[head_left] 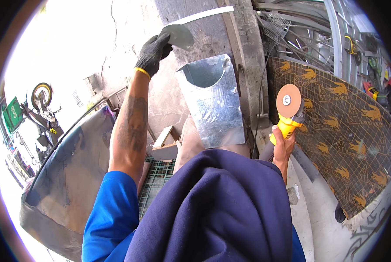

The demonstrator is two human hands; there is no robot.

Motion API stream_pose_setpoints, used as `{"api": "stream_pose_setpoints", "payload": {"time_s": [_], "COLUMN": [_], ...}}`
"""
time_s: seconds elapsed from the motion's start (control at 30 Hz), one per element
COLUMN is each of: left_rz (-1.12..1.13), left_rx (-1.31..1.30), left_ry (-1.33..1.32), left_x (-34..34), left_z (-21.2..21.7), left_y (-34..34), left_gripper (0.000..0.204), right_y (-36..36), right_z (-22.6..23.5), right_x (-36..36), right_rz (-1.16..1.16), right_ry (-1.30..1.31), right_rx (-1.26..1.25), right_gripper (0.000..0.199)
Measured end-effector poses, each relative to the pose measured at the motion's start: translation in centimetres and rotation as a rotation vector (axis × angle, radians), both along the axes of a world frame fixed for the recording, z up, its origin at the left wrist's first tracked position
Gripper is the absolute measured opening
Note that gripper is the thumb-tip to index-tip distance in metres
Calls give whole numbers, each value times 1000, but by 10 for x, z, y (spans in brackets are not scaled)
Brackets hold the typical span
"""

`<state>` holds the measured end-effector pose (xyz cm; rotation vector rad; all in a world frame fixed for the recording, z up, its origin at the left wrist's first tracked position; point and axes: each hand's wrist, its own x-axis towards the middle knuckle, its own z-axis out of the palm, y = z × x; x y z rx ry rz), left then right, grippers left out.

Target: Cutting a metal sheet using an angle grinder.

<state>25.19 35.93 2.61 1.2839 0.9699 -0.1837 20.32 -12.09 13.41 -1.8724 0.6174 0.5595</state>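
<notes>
Head view: gloved left hand [153,53] pinches a cut sheet-metal offcut [180,35], held high, clear of the galvanised box [211,102]. Bare right hand [283,146] is wrapped tight round the yellow angle grinder [288,114], disc [288,101] tipped away from the body.

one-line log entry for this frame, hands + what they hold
left hand: gloved, raised, gripping cut metal offcut | right hand: bare, holding yellow angle grinder | galvanized sheet-metal box: between hands

head view | worn on the head, tilted steeply down and forward | close above the bent galvanised sheet-metal box [211,102] | fisheye rim curves edges
</notes>
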Motion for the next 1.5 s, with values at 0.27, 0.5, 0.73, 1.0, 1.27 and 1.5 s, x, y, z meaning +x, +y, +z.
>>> {"api": "stream_pose_setpoints", "payload": {"time_s": [0.27, 0.5, 0.73, 1.0, 1.27, 1.5], "left_rz": [492, 650, 805, 403, 218, 277], "left_rx": [-312, -104, -213, -196, 384, 381], "left_ry": [-35, 239, 363, 294, 165, 327], "left_x": [-100, -158, -205, -240, -179, -163], "left_z": [-51, -40, -57, -26, -2, 2], "left_y": [-11, -31, -39, -158, -227, -233], "left_gripper": [21, 29, 69, 78, 58, 55], "right_y": [-19, -19, -15, 7, 59, 128], "right_z": [-13, -18, -19, -5, -3, -19], "right_x": [-4, 4, 16, 28, 42, 50], "right_rz": [-2, 63, 144, 194, 459, 728], "right_ry": [74, 105, 87, 68, -40, -104], "right_rx": [-27, 23, -2, -18, 74, 38], "right_gripper": [52, 55, 55, 52, 46, 39]}}
